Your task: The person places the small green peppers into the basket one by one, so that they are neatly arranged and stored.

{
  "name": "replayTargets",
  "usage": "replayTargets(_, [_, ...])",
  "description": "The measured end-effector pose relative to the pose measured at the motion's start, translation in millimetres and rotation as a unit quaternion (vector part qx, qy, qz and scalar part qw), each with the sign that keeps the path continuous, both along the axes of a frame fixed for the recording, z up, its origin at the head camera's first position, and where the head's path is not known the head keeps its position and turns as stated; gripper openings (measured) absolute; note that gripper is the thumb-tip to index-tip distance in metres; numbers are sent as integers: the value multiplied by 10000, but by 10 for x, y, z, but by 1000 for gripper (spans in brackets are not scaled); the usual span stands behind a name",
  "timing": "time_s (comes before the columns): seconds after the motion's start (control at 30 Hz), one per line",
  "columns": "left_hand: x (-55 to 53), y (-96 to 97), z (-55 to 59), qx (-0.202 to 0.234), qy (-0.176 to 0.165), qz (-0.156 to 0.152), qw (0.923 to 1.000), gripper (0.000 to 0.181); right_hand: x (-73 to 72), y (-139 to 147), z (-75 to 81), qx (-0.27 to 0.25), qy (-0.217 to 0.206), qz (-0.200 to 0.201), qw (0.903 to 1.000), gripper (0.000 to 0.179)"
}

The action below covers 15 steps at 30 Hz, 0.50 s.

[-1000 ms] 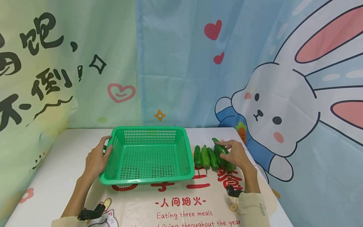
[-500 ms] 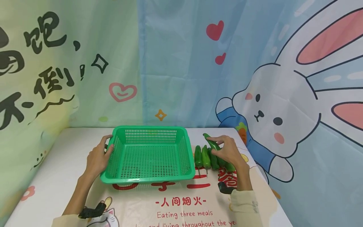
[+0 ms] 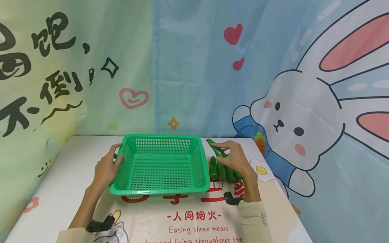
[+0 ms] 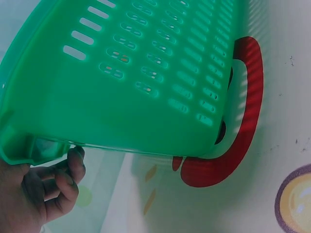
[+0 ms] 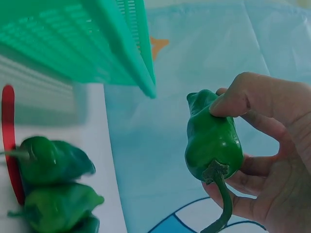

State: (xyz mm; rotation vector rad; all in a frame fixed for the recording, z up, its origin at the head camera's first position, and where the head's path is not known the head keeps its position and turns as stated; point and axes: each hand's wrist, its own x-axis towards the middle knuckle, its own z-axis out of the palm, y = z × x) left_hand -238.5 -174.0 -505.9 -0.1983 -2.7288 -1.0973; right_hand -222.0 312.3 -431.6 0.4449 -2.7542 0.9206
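My left hand (image 3: pixel 106 167) grips the left rim of a green plastic basket (image 3: pixel 161 193); in the left wrist view its fingers (image 4: pixel 68 182) curl beneath the rim. Nothing lies inside the basket. My right hand (image 3: pixel 236 158) pinches a green pepper (image 3: pixel 216 149) between thumb and fingers, raised just right of the basket. In the right wrist view this pepper (image 5: pixel 214 141) has a wrinkled tip and a curved stem pointing down toward the camera. Several more green peppers (image 3: pixel 213 168) lie side by side on the table below my right hand, which partly hides them.
A white table (image 3: pixel 73 158) with a printed cloth of red characters and English words (image 3: pixel 197 229) runs under everything. Behind it hangs a curtain (image 3: pixel 188 67) with a cartoon rabbit (image 3: pixel 291 135). The basket's right rim stands close to the row of peppers.
My right hand has lifted a pepper from the right end of the row and carried it left toward the basket. My left hand keeps its grip on the rim.
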Motion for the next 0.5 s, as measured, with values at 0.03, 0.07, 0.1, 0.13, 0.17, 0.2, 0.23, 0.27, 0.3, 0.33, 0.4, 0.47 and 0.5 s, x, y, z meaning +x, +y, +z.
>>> replayTargets(0.03, [-2,2,4,3,-2,-6,10000,50,-3,-25,-1,0,4,8,10000,51])
replayTargets(0.07, [-2,3,8,1,-4,-11,10000,50,-8,-48,-8,13,26,25,10000,51])
replayTargets(0.1, [-3,3,13,0,-4,-13,10000,50,-15,-73,-13,16,45,61,10000,51])
replayTargets(0.13, [-3,3,17,-1,-6,-15,10000,50,-23,-99,-18,28,63,93,9999,51])
replayTargets(0.17, [-4,2,20,-3,-8,-16,10000,50,-32,-125,-22,24,70,134,9999,51])
replayTargets(0.2, [-4,2,23,-2,-10,-16,10000,50,-41,-151,-23,23,73,179,9998,51])
replayTargets(0.23, [-2,1,25,-2,-19,-16,10000,50,-50,-178,-22,15,76,241,9997,51])
replayTargets(0.27, [-1,-1,26,-10,-26,-13,10000,50,-59,-204,-21,17,80,305,9995,51])
replayTargets(0.3, [0,-2,25,-12,-33,-8,10000,50,-69,-231,-17,11,75,369,9993,51])
replayTargets(0.33, [0,-3,23,-16,-38,-7,10000,50,-77,-257,-13,19,68,406,9992,51])
replayTargets(0.4, [0,-4,18,-14,-47,-1,10000,50,-91,-304,-4,12,52,488,9988,52])
replayTargets(0.47, [-4,-2,11,-4,-49,3,10000,50,-104,-347,0,6,42,525,9986,52])
replayTargets(0.5, [-8,-1,7,10,-47,0,10000,50,-111,-370,2,-12,26,542,9985,52])
